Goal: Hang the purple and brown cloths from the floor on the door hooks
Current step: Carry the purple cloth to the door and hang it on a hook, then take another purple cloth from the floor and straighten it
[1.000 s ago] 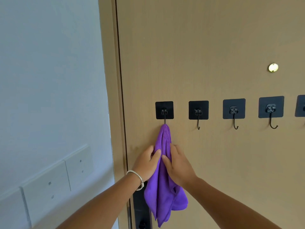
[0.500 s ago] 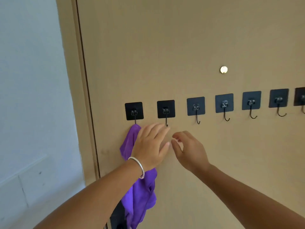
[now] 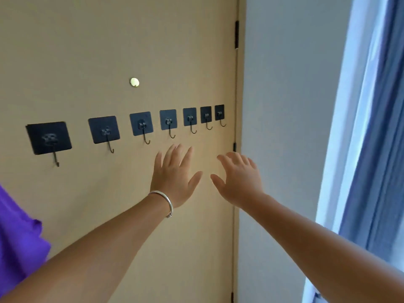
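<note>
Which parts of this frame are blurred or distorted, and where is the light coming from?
Head view: the nearest hooks at left look smeared, the far ones sharper; the purple cloth at the left edge is soft; wide-angle lens tilts the door and hook row; daylight comes from the curtain side at right; both open hands fairly sharp.

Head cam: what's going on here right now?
A person faces a tan door with a row of black adhesive hooks; the seven in view are bare. Both hands are open and hold nothing: the left hand, with a silver bangle on its wrist, and the right hand are raised near the door below the hooks. The purple cloth shows at the left edge; what it hangs from is out of frame. No brown cloth is in view.
</note>
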